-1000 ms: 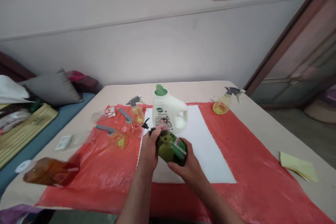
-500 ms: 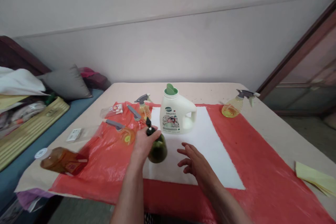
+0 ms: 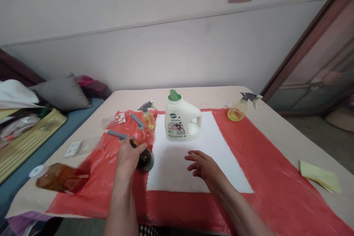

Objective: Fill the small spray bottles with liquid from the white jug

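My left hand (image 3: 129,155) is closed around the neck of a dark green pump bottle (image 3: 145,160), tilted at the left edge of the white sheet (image 3: 177,177). The bottle's nozzle is mostly hidden by my fingers. Over the sheet's right half hovers my right hand (image 3: 203,169), fingers apart and holding nothing. Behind both hands a white detergent jug (image 3: 181,121) with a green spout stands upright on the sheet. Spray bottles with grey heads lie close beyond my left hand, one (image 3: 117,134) partly covered by it; another spray bottle (image 3: 148,118) stands at the sheet's far left corner.
A red plastic cover (image 3: 262,169) lies under the sheet. On the left rest an amber bottle (image 3: 59,177) on its side and a clear plastic packet (image 3: 83,147). At the right are a spray bottle (image 3: 238,110) with yellow liquid and folded yellow paper (image 3: 320,177).
My left hand has carried the green pump bottle leftward from the sheet to its left edge, and the bottle now leans. My right hand has stayed almost in place. The view has shifted slightly right.
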`<state>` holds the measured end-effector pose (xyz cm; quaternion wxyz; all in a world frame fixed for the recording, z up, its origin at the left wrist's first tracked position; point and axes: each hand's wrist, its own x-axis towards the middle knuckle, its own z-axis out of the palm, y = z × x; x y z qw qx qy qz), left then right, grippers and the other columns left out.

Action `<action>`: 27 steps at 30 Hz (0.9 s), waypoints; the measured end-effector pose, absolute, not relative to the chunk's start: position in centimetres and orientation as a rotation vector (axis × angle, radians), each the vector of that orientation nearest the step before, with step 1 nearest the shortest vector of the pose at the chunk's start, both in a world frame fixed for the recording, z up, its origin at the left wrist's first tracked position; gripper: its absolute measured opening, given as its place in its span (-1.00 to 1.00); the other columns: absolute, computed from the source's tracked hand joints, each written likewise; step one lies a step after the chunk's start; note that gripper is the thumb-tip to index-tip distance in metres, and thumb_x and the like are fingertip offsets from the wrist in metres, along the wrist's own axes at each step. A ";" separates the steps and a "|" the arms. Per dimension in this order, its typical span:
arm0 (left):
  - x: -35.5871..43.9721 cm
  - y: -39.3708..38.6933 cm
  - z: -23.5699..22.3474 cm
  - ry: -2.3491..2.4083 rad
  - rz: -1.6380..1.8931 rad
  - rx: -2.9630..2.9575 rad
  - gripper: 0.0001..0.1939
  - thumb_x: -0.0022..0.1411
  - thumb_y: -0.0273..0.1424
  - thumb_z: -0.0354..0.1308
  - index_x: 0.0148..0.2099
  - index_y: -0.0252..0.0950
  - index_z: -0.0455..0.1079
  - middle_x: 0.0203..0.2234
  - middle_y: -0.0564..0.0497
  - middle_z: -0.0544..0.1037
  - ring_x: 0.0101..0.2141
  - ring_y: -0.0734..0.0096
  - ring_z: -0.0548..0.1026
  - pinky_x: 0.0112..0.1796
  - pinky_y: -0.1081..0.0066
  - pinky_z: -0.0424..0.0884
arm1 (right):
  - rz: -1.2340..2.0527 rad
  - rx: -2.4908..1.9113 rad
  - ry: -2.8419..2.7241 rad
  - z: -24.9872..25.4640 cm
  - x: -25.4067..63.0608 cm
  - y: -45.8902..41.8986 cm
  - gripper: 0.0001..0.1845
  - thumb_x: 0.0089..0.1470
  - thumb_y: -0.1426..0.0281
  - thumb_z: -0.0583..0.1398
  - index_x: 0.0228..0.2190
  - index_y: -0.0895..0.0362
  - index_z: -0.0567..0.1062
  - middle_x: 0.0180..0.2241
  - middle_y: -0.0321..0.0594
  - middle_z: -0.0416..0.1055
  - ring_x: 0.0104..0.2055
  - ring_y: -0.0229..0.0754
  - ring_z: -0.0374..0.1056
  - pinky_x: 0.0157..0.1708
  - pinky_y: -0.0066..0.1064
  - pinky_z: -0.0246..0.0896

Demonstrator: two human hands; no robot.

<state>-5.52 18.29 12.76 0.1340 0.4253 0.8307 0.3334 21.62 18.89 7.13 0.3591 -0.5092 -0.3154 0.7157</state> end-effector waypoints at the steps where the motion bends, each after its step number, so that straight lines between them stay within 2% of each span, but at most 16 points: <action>1: -5.7 18.2 12.8 2.425 0.934 1.256 -0.72 -0.03 -0.19 0.27 -0.29 -0.21 0.41 -0.38 -0.08 0.56 -0.30 0.08 0.52 -0.32 0.29 0.30 | 1.841 -1.308 -0.820 7.2 21.6 18.9 -0.56 0.00 0.16 0.33 -0.13 0.15 0.47 -0.05 -0.03 0.49 -0.39 -0.27 0.43 -0.48 -0.44 0.23; 4: -5.9 18.3 12.7 2.494 0.856 1.314 -0.89 0.07 -0.27 0.16 -0.37 -0.18 0.39 -0.44 -0.07 0.56 -0.34 0.09 0.52 -0.34 0.30 0.28 | 1.831 -1.294 -0.831 7.3 21.4 18.8 -0.57 -0.01 0.15 0.33 -0.16 0.15 0.49 -0.08 -0.04 0.50 -0.40 -0.27 0.42 -0.48 -0.45 0.22; 6: -5.6 18.5 12.7 2.568 0.805 1.300 -0.88 0.08 -0.27 0.15 -0.35 -0.19 0.41 -0.41 -0.12 0.57 -0.32 0.01 0.53 -0.33 0.26 0.30 | 1.830 -1.289 -0.832 7.3 21.3 18.7 -0.58 -0.02 0.15 0.33 -0.18 0.15 0.50 -0.10 -0.04 0.51 -0.40 -0.27 0.42 -0.48 -0.45 0.22; 8: -5.3 18.7 13.0 2.598 0.762 1.276 -0.77 0.09 -0.21 0.17 -0.24 -0.22 0.45 -0.34 -0.20 0.59 -0.29 -0.09 0.54 -0.31 0.20 0.33 | 1.819 -1.286 -0.836 7.3 21.2 18.7 -0.58 -0.03 0.14 0.33 -0.20 0.16 0.50 -0.12 -0.04 0.51 -0.42 -0.28 0.42 -0.49 -0.46 0.21; 11: -4.6 18.6 13.8 2.597 0.756 1.278 -0.49 0.10 -0.07 0.19 0.02 -0.26 0.42 -0.17 -0.29 0.60 -0.19 -0.15 0.55 -0.27 0.15 0.37 | 1.757 -1.268 -0.860 7.3 21.4 18.9 -0.56 -0.07 0.13 0.34 -0.23 0.18 0.51 -0.17 -0.05 0.53 -0.44 -0.28 0.41 -0.51 -0.47 0.19; 14: -3.9 17.9 14.8 2.679 0.770 1.274 -0.41 0.15 0.01 0.13 0.09 -0.26 0.40 -0.03 -0.33 0.56 -0.15 -0.18 0.55 -0.20 0.07 0.39 | 1.625 -1.258 -0.862 7.5 22.2 19.5 -0.54 -0.12 0.09 0.34 -0.27 0.19 0.52 -0.22 -0.07 0.54 -0.44 -0.25 0.41 -0.50 -0.45 0.20; 16: -3.2 17.4 15.5 2.705 0.879 1.316 -0.46 0.18 0.02 0.12 0.04 -0.24 0.44 0.02 -0.30 0.55 -0.11 -0.19 0.55 -0.14 0.02 0.40 | 1.487 -1.270 -0.847 7.6 23.1 20.0 -0.52 -0.13 0.06 0.34 -0.28 0.19 0.52 -0.24 -0.09 0.54 -0.42 -0.24 0.42 -0.47 -0.44 0.21; 18: -2.0 16.8 15.9 2.749 1.179 1.285 -0.56 0.20 -0.04 0.14 -0.03 -0.23 0.50 -0.03 -0.22 0.59 -0.10 -0.13 0.56 -0.05 0.02 0.39 | 1.326 -1.299 -0.828 7.4 24.4 20.7 -0.49 -0.11 0.04 0.33 -0.25 0.18 0.50 -0.23 -0.11 0.53 -0.39 -0.23 0.42 -0.42 -0.42 0.24; 20: -0.6 16.5 15.9 2.688 1.528 1.327 -0.65 0.25 -0.12 0.14 -0.04 -0.20 0.52 -0.10 -0.13 0.63 -0.11 -0.01 0.58 -0.02 0.11 0.41 | 1.158 -1.352 -0.809 6.7 26.0 21.5 -0.47 -0.07 0.02 0.31 -0.20 0.17 0.48 -0.24 -0.13 0.52 -0.35 -0.20 0.43 -0.35 -0.38 0.28; 22: 0.6 16.5 15.4 2.594 1.738 1.492 -0.73 0.26 -0.20 0.17 -0.05 -0.13 0.54 -0.18 -0.03 0.66 -0.16 0.09 0.59 -0.08 0.20 0.43 | 0.988 -1.427 -0.794 5.7 27.9 22.9 -0.48 0.00 0.06 0.29 -0.12 0.17 0.45 -0.20 -0.13 0.51 -0.25 -0.15 0.44 -0.24 -0.33 0.33; 24: 1.7 17.0 14.4 2.426 1.812 1.709 -0.79 0.24 -0.28 0.21 -0.08 -0.14 0.55 -0.24 -0.01 0.66 -0.20 0.15 0.60 -0.11 0.27 0.43 | 0.822 -1.516 -0.779 4.5 29.9 25.0 -0.48 0.07 0.16 0.28 -0.01 0.18 0.40 -0.07 -0.08 0.46 -0.09 -0.12 0.41 -0.08 -0.27 0.33; 27: 2.6 18.0 12.9 2.204 1.779 1.881 -0.83 0.25 -0.34 0.22 -0.11 -0.17 0.55 -0.28 0.00 0.67 -0.25 0.21 0.60 -0.14 0.33 0.41 | 0.629 -1.659 -0.767 3.3 32.8 29.4 -0.48 0.17 0.24 0.26 0.10 0.18 0.34 0.05 -0.05 0.36 0.02 -0.06 0.36 0.02 -0.10 0.33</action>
